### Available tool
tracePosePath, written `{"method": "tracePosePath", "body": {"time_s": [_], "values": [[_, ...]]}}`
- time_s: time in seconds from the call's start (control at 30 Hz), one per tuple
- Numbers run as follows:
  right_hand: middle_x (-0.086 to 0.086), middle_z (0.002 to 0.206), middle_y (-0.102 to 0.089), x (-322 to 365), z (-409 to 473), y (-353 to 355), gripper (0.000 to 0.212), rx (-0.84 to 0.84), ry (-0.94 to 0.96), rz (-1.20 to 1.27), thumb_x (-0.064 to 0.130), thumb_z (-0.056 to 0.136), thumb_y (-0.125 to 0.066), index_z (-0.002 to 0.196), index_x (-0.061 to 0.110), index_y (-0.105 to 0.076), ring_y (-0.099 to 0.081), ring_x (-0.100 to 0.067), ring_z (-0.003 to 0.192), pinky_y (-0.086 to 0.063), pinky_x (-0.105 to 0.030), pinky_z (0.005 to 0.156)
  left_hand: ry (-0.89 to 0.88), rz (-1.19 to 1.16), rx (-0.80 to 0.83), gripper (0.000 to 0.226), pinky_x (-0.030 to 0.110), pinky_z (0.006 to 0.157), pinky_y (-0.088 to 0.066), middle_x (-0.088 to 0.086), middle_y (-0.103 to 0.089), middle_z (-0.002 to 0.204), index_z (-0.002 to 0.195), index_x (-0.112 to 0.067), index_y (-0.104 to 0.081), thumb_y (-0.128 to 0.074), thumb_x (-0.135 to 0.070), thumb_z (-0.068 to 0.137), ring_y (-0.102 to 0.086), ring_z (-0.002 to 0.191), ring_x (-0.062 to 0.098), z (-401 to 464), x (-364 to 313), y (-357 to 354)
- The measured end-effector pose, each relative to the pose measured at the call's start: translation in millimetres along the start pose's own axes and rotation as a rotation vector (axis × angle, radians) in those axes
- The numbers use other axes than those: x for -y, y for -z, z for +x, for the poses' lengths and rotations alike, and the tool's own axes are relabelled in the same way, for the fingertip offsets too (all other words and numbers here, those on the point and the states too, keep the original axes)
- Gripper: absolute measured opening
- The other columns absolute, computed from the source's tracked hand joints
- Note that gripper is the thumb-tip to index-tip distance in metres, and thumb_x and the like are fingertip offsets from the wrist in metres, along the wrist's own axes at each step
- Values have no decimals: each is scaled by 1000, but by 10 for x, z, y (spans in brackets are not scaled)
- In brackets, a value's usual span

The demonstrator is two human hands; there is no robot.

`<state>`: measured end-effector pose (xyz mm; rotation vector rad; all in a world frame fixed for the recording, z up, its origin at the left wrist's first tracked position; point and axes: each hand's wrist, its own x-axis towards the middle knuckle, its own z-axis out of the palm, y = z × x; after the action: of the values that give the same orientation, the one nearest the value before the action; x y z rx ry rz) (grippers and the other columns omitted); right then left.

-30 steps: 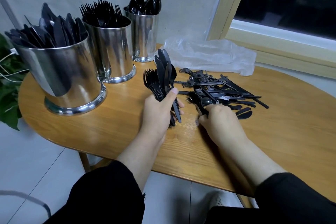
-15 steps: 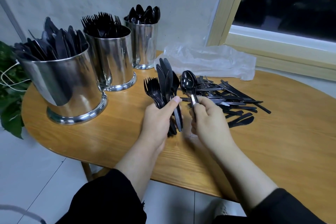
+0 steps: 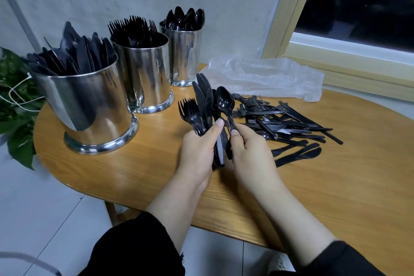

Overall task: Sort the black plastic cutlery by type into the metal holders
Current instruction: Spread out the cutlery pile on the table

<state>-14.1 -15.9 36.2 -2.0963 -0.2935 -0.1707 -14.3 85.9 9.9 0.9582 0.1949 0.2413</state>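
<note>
I have the left hand (image 3: 197,150) at the centre of the frame wrapped around a mixed bundle (image 3: 202,110) of black cutlery: forks fanned out to the left of it, knife blades standing tall in the middle, handles poking out below the palm. The thumb is curled across the front, so that fist is clamped firmly on the bundle.

My right hand (image 3: 251,152) sits just beside it, to the right, pinching the spoon (image 3: 225,102) by its handle between thumb and fingers. The spoon stands nearly upright, bowl toward the top of the frame and tipped slightly left, its long axis running almost parallel to the knives. Its bowl is right against the bundle; I cannot tell whether it touches.

That parallel line-up is what the coming move turns on, as I read it. The spoon only needs to slide left, handle-first under my left thumb, to join the bundle. The left hand is the receiver and the nearer one.

The loose pile (image 3: 284,125) of unsorted cutlery lies to the right of centre on the wooden table (image 3: 336,186), closest to my right hand, so that hand stays the picker.

The three metal holders stand at upper left: the knife holder (image 3: 89,105) nearest, the fork holder (image 3: 145,74) behind it, the spoon holder (image 3: 186,56) farthest back. All lie well apart from my hands, on the left-hand side.

A crumpled plastic bag (image 3: 264,76) rests beyond the pile.
</note>
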Motion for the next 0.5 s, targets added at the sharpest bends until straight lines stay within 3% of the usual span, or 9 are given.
{"method": "tracePosePath", "body": {"time_s": [0.13, 0.23, 0.3, 0.43, 0.5], "values": [[14, 60, -63, 16, 17, -5, 29, -17, -50, 8, 17, 104, -44, 94, 27, -69, -55, -4, 57, -37, -14, 52, 29, 4, 7, 21, 32, 72, -60, 13, -77, 95, 88, -11, -80, -65, -18, 101, -73, 86, 22, -12, -5, 5], [2, 87, -72, 44, -5, -34, 28, -11, -24, -46, 15, 103, -44, 109, 20, -72, -63, -18, 82, -50, -29, 73, 36, 9, 12, 15, 29, 71, -58, 12, -77, 93, 95, -9, -78, -66, -16, 100, -73, 85, 20, -18, -1, -13], [-4, 106, -71, 48, -16, -36, 28, 6, 2, -90, 16, 103, -46, 119, 20, -69, -62, -23, 99, -49, -34, 84, 38, -5, 27, 15, 29, 73, -58, 13, -77, 97, 99, -6, -77, -66, -15, 100, -73, 88, 21, -15, 1, -7], [-1, 105, -61, -32, 30, 41, 23, 45, 23, -210, 28, 104, -50, 111, 21, -70, -56, -19, 99, -38, -29, 76, 39, 33, 57, 16, 28, 70, -58, 15, -78, 100, 101, -5, -78, -65, -15, 100, -75, 90, 21, -19, -19, 9], [2, 100, -57, -69, 77, 105, 24, 63, 23, -263, 35, 102, -53, 113, 24, -71, -55, -17, 94, -34, -29, 72, 15, 64, 72, 16, 31, 76, -59, 15, -78, 103, 103, -7, -79, -65, -15, 101, -75, 94, 22, -16, -10, 10]]}}
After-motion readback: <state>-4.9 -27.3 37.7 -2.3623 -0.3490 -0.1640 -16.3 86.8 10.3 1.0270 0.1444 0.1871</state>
